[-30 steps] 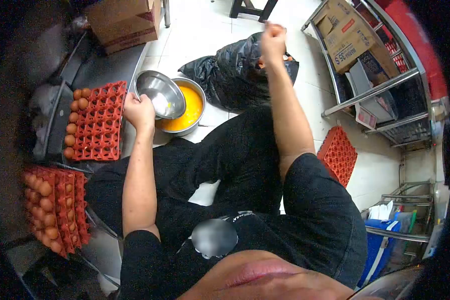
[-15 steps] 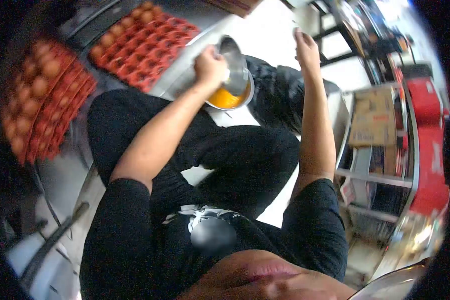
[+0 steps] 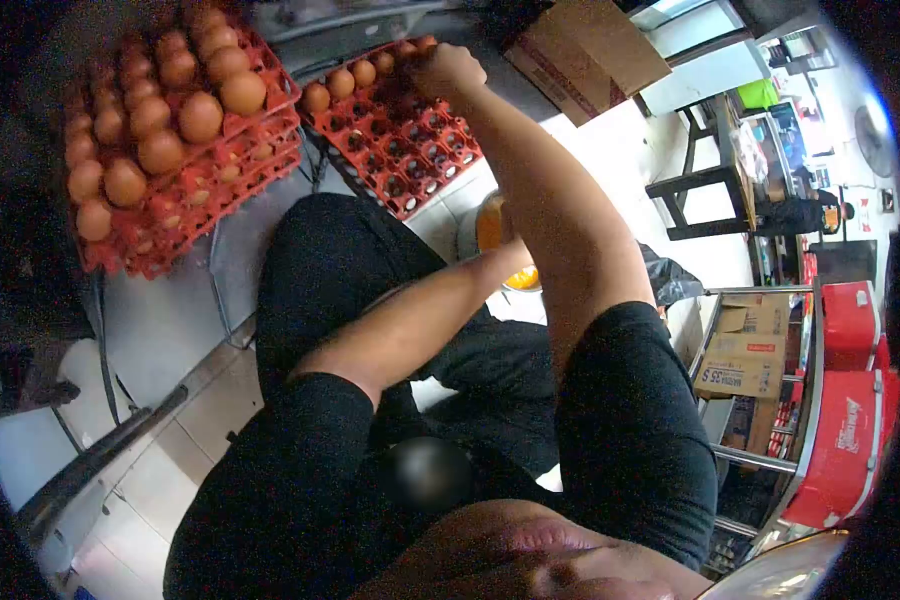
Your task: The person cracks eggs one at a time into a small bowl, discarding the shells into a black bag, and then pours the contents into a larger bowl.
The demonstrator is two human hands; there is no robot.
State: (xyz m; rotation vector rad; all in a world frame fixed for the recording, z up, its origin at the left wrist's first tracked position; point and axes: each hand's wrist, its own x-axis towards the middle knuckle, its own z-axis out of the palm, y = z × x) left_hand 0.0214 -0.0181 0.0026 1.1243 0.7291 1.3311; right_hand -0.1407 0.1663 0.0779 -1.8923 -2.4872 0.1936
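My right hand (image 3: 450,75) reaches across to the far end of a red egg tray (image 3: 400,195), its fingers curled down at the row of brown eggs (image 3: 365,73) along the back edge. Those fingers are in shadow. Most of this tray's pockets hold no egg. Below my right forearm, a metal bowl (image 3: 464,240) with orange-yellow egg yolk (image 3: 522,278) stands on the floor by my legs. My left forearm (image 3: 420,320) extends to this bowl, and my left hand (image 3: 511,262) is mostly hidden behind the right forearm.
Stacked red trays full of brown eggs (image 3: 160,150) stand at the left. A cardboard box (image 3: 590,60) lies beyond the egg tray. At the right is a metal shelf (image 3: 760,455) with cartons and red boxes (image 3: 840,440). A dark table (image 3: 705,185) stands farther back.
My right hand has swung from the far right across to the eggs at upper left. My left hand, which held a grey metal piece over the bowl, is now mostly covered. The view has shifted.
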